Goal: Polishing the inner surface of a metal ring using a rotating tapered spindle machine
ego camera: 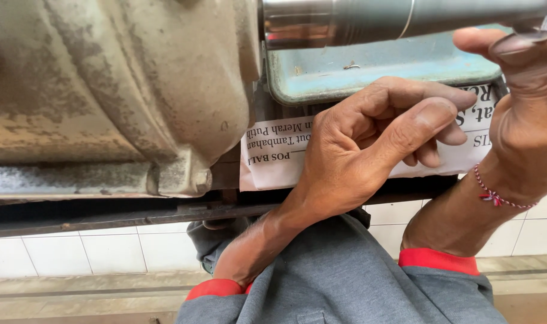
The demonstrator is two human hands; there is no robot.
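My left hand (369, 144) is in the middle of the view, its fingers curled in and its thumb stretched forward. It rests on a folded sheet of newspaper (273, 153) that lies under a blue-green metal tray (369, 72). I see nothing inside the fist. My right hand (519, 114), with a red string bracelet on its wrist, reaches up at the right edge. Its thumb and fingers close around the end of a shiny steel shaft (357, 21) that runs along the top. The fingertips are partly cut off by the frame.
A large, grimy cast-metal housing (105, 90) fills the upper left, and the shaft comes out of it. A dark steel rail (123, 216) runs below it. White wall tiles (75, 252) and a floor strip lie beneath. My grey sleeves with red cuffs (345, 282) fill the bottom.
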